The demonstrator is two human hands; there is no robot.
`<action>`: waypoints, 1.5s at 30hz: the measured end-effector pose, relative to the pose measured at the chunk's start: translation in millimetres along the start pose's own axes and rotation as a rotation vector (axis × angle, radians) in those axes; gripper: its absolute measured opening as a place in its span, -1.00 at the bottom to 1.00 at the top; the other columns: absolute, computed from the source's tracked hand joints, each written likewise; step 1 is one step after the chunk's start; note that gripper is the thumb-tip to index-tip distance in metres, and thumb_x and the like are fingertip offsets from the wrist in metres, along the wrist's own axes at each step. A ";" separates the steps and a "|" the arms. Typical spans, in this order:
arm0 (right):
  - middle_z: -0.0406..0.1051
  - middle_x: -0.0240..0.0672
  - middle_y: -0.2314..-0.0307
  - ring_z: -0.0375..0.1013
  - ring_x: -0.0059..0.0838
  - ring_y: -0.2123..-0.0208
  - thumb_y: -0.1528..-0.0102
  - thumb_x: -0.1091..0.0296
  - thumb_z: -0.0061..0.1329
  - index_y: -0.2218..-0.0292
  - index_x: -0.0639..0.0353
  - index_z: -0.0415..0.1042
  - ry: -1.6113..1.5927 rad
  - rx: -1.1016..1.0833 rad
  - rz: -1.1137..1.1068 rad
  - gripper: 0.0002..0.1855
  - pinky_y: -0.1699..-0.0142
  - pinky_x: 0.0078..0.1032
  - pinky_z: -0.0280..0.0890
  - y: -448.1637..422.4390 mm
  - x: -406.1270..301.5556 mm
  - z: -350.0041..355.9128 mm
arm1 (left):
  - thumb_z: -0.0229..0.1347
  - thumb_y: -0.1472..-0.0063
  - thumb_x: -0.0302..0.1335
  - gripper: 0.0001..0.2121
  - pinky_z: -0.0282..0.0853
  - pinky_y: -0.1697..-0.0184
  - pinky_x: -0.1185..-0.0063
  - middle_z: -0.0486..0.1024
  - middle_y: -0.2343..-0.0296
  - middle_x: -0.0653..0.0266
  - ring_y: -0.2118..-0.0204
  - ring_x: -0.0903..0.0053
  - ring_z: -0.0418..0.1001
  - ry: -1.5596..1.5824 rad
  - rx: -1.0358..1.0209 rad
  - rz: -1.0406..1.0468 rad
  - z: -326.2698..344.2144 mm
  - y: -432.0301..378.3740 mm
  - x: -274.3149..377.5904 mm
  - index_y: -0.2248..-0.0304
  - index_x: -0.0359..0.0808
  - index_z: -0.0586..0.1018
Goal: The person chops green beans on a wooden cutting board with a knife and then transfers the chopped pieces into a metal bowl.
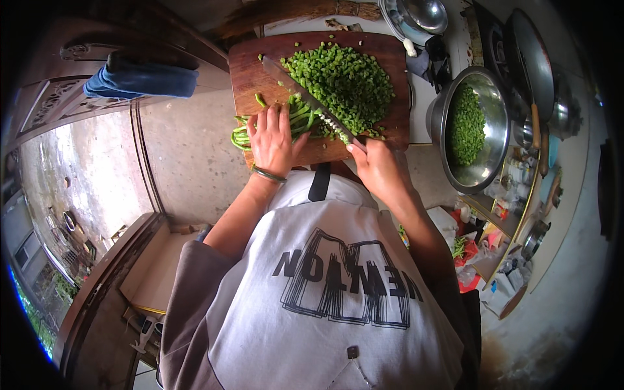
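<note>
My left hand lies palm down on a bunch of uncut green beans, its fingers spread and pressing them to the wooden cutting board. The kitchen knife has its handle in the grip of my right hand. Its long blade slants up and left across the board, between the bunch and a large heap of chopped green beans. Small cut pieces and a few pale bits cling along the blade. My right fingers hide most of the handle.
Right of the board stands a deep metal basin with chopped green beans inside. Metal bowls sit behind the board, and a wok is at far right. A blue towel hangs at left.
</note>
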State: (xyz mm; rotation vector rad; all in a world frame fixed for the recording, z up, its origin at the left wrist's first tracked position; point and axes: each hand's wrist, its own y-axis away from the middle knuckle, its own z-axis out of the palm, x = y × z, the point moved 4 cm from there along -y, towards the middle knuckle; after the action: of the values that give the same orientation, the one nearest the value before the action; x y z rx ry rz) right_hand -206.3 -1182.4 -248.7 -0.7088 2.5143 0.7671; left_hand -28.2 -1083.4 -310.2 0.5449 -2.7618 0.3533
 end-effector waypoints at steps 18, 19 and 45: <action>0.46 0.07 0.57 0.49 0.11 0.47 -0.16 0.25 -0.01 0.46 0.30 0.51 0.230 -0.024 0.037 -0.72 0.36 -0.10 0.38 -29.8 -20.5 16.7 | 0.20 -0.06 -0.24 -0.37 0.20 0.00 0.25 0.34 0.02 0.16 -0.03 0.28 0.31 -0.034 -0.018 0.112 20.4 6.5 -5.3 -0.16 -0.09 0.36; 0.46 0.08 0.57 0.49 0.11 0.47 -0.16 0.26 0.00 0.45 0.30 0.51 0.244 -0.030 0.045 -0.73 0.36 -0.10 0.38 -36.4 -21.8 20.9 | 0.21 -0.05 -0.26 -0.36 0.20 0.00 0.25 0.33 0.02 0.15 -0.04 0.26 0.30 -0.056 -0.037 0.098 21.1 8.0 -2.8 -0.16 -0.11 0.35; 0.47 0.10 0.53 0.50 0.10 0.44 -0.17 0.23 -0.03 0.43 0.34 0.54 0.141 -0.069 0.038 -0.68 0.31 -0.12 0.37 -20.0 -22.8 -3.2 | 0.19 -0.01 0.02 -0.14 0.06 -0.16 0.13 0.29 -0.02 0.11 -0.12 0.30 0.20 -0.362 -0.391 0.046 12.7 -1.9 -3.1 -0.15 -0.45 0.25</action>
State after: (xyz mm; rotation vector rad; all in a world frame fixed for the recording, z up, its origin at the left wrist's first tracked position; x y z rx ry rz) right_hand -177.7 -1190.8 -242.3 -0.7643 2.6454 0.8482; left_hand -27.8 -1087.9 -322.7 0.4807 -3.0727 -0.3054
